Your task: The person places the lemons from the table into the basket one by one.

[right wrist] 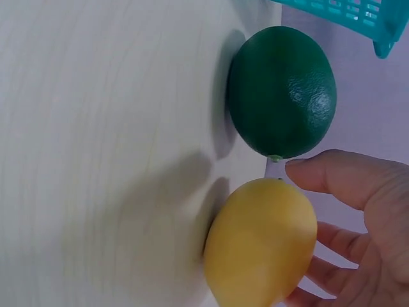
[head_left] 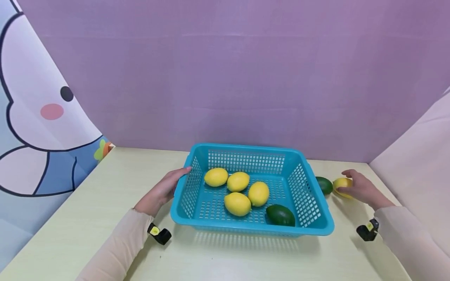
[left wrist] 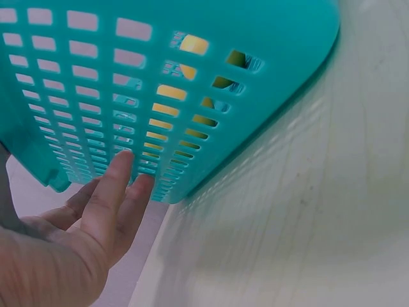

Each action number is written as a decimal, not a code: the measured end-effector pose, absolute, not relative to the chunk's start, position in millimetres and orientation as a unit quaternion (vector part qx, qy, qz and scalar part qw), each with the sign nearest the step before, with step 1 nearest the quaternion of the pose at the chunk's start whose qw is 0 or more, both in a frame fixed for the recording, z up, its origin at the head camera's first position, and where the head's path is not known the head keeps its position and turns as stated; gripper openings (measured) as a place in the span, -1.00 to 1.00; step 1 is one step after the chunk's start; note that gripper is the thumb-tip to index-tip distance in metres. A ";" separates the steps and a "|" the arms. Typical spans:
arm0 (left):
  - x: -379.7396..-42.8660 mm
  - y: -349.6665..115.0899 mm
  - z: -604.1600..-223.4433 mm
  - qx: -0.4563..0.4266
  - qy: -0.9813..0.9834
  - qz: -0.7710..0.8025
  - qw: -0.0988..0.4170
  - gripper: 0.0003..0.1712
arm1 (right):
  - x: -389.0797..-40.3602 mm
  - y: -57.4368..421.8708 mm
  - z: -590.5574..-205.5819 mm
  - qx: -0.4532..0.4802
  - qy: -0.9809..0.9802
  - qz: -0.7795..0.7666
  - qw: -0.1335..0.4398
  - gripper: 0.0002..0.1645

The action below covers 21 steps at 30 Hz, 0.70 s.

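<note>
A blue-green plastic basket point(head_left: 246, 228) stands on the table, with several yellow lemons point(head_left: 237, 204) and one dark green lime-like fruit point(head_left: 280, 215) inside. My left hand point(head_left: 165, 189) grips its left rim, the thumb over the edge and the fingers point(left wrist: 105, 204) against the perforated outer wall. To the right of the basket, my right hand point(head_left: 363, 189) is around another lemon point(right wrist: 262, 243) on the table, fingers behind it and thumb raised near its end, loosely spread. A second green fruit point(right wrist: 281, 93) lies between that lemon and the basket.
The pale wooden table point(head_left: 133, 171) runs back to a purple cloth point(head_left: 246, 78). A printed cartoon cloth point(head_left: 42, 117) hangs at the left and a pale cloth point(head_left: 418, 156) at the right. Each wrist carries a small black camera.
</note>
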State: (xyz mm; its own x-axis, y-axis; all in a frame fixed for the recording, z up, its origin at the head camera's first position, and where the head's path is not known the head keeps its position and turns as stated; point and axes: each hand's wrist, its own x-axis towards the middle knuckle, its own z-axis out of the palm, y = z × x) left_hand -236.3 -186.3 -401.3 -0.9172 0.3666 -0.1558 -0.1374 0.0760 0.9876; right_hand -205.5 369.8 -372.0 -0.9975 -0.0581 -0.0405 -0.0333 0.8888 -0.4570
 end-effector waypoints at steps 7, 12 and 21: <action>-235.5 -186.6 -402.1 0.079 0.707 0.678 0.183 -0.24 | -206.2 372.2 -372.5 -0.023 0.973 -0.229 0.028 -0.25; -235.5 -186.8 -402.4 0.078 0.707 0.679 0.183 -0.24 | -207.0 377.1 -374.3 -0.028 0.974 -0.222 0.027 -0.27; -237.4 -186.5 -402.9 0.082 0.709 0.675 0.188 -0.21 | -205.7 378.3 -375.8 -0.016 0.971 -0.236 0.035 -0.30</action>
